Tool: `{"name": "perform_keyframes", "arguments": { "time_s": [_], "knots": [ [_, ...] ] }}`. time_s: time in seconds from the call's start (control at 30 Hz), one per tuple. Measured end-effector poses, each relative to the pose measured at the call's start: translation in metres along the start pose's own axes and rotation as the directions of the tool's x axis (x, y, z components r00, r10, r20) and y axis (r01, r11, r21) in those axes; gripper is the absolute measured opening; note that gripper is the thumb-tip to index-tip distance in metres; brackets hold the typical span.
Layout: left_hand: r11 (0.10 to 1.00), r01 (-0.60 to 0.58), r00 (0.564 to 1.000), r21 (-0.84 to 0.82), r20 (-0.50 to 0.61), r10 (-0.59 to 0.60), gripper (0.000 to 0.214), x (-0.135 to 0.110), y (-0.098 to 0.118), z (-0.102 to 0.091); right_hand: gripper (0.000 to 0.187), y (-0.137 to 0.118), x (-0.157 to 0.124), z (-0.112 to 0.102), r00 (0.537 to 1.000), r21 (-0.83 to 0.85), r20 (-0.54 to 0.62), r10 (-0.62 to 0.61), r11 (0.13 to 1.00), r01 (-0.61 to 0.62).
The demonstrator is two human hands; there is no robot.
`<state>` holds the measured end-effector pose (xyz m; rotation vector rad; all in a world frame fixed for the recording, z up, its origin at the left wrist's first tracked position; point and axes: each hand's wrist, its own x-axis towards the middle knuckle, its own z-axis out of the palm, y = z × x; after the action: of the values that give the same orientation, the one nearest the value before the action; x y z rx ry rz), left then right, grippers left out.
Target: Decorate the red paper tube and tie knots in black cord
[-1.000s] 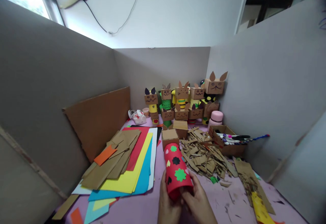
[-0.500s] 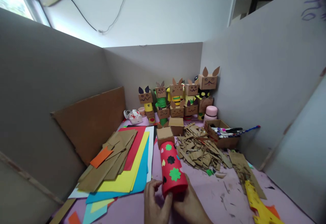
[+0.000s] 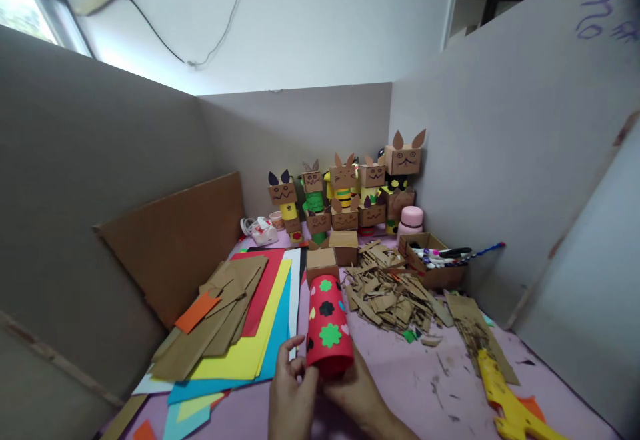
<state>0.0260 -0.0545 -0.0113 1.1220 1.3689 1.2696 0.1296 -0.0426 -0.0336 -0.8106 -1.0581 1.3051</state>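
Observation:
A red paper-covered tube lies tilted in front of me, its near end toward me. Green and black flower cutouts and small hearts dot its side. My left hand pinches the near rim at the left, its thumb against the edge and index finger bent beside the tube. Around the right side and underneath curls my right hand, its fingers partly hidden behind the tube. Just beyond the tube's far end stands a small cardboard box, with another box behind it.
Cardboard pieces and coloured sheets lie at left. Cardboard scraps are heaped right of centre, near a box of pens. A yellow glue gun rests at front right. Box-headed animal figures line the back.
The tube and both hands have shifted slightly left in view, and the tube now points more straight ahead. The whole view has also moved a little.

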Motion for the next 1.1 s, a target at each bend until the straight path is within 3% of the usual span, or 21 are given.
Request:
{"name": "perform_keyframes", "arguments": {
  "time_s": [0.1,0.3,0.43,0.53,0.7,0.8,0.93,1.1],
  "knots": [
    [0.996,0.020,1.000,-0.091,0.002,-0.020,0.051,0.000,0.009,0.002,0.052,0.006,0.004,-0.003,0.998,0.074,0.064,0.028,0.997,-0.033],
    [0.997,0.034,0.997,-0.074,-0.063,-0.039,0.047,0.000,0.031,0.002,0.033,0.010,0.010,-0.008,0.996,0.060,0.083,0.015,0.998,-0.020],
    [0.996,0.041,0.995,-0.077,-0.088,-0.048,0.046,-0.001,0.037,0.001,0.054,-0.005,0.012,-0.011,0.981,0.100,0.185,0.060,0.992,-0.079],
    [0.992,0.070,0.994,-0.100,-0.079,-0.078,0.049,-0.003,0.037,0.000,0.056,-0.011,0.012,-0.013,0.964,0.162,0.250,0.086,0.978,-0.129],
    [0.992,0.056,0.995,-0.109,-0.079,-0.065,0.050,0.001,0.037,-0.002,0.074,0.009,0.007,-0.024,0.977,0.347,0.163,0.135,0.919,-0.185],
    [0.991,0.050,0.993,-0.121,-0.098,-0.062,0.053,0.004,0.037,-0.003,0.066,0.018,0.002,-0.031,0.982,0.433,0.087,0.170,0.881,-0.191],
    [0.985,0.042,0.993,-0.165,-0.103,-0.059,0.053,0.007,0.037,-0.001,0.066,0.007,-0.002,-0.024,0.978,0.499,0.048,0.202,0.844,-0.199],
    [0.973,0.062,0.992,-0.222,-0.091,-0.084,0.059,0.008,0.029,-0.002,0.037,-0.003,-0.011,-0.007,0.875,0.687,0.017,0.485,0.630,-0.362]
  ]
}}
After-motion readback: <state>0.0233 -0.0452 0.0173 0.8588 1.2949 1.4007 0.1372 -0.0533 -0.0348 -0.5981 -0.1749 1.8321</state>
